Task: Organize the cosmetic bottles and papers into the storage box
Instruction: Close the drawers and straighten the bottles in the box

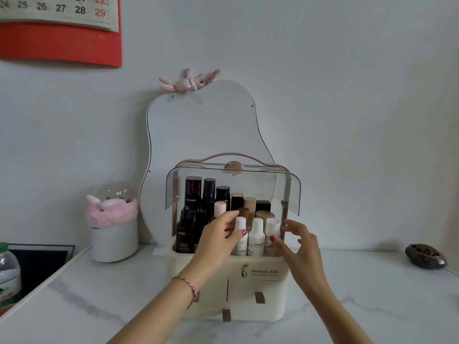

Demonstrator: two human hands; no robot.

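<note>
The cream storage box stands on the marble tabletop with its clear lid flipped up. Several cosmetic bottles stand inside: tall dark ones at the back left and a black dropper bottle at the front left. My left hand reaches into the front row, thumb and fingers around a small white bottle. Beside it stands another white bottle. My right hand hovers at the box's right front, fingers spread, thumb tip by a white-capped bottle. No papers are in view.
A pear-shaped mirror leans on the wall behind the box. A white jar with a pink plush top stands to the left, a water bottle at the far left edge, and a dark oval ornament at the far right.
</note>
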